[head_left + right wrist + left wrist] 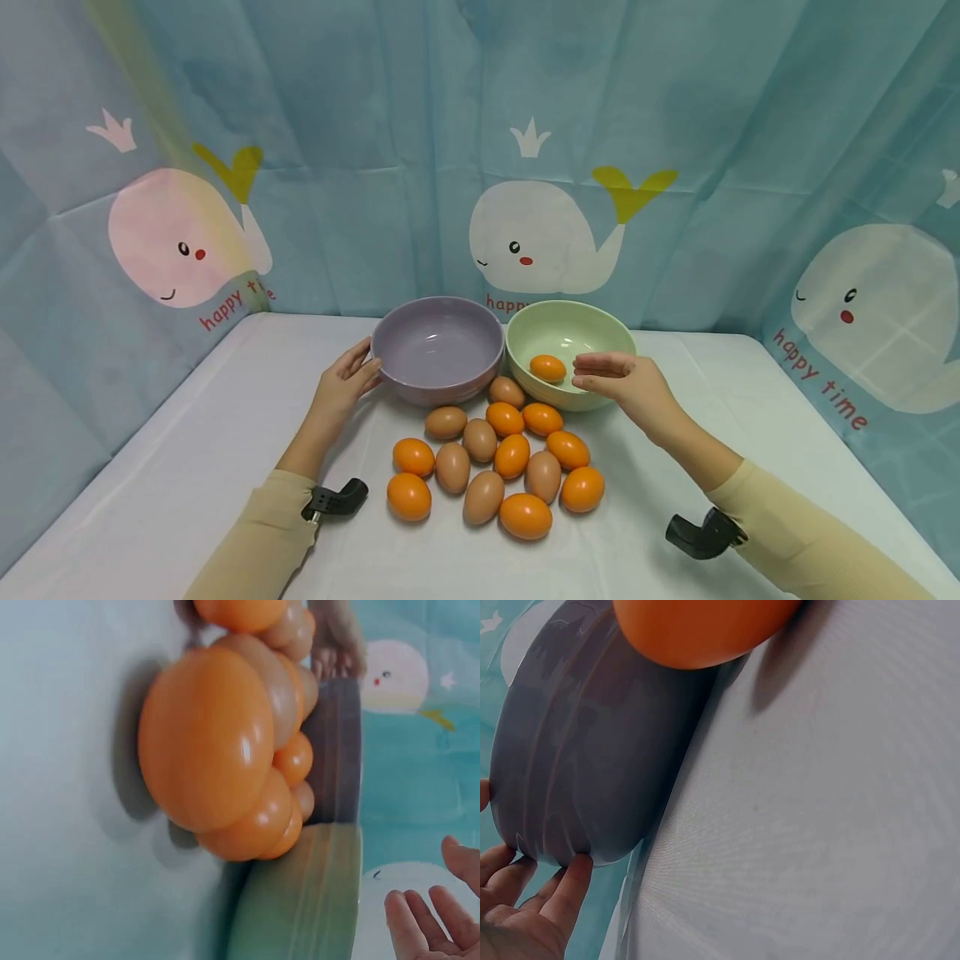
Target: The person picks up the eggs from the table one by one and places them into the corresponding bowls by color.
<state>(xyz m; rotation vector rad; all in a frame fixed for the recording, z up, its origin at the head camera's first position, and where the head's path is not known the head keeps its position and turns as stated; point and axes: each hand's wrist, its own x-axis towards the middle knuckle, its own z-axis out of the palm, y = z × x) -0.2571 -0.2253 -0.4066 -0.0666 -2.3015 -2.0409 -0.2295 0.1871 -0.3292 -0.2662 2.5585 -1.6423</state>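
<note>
At the left of the pair of bowls, my left hand [347,379] touches the outer side of the purple bowl [437,350]. The left wrist view shows its fingertips [577,866] against the bowl's wall. My right hand [630,383] hovers over the right rim of the green bowl [573,321], fingers extended and holding nothing. Inside that bowl lies an orange egg [547,368], just left of the right fingertips. From the right wrist, the thumb and fingers [409,922] are spread apart above the green bowl's rim.
Several orange eggs [526,517] and brown eggs [483,497] lie in a loose cluster in front of the bowls, on the white tablecloth [360,550]. One brown egg [507,391] sits close against the bowls. A blue curtain [360,225] with whale prints hangs behind and at the sides.
</note>
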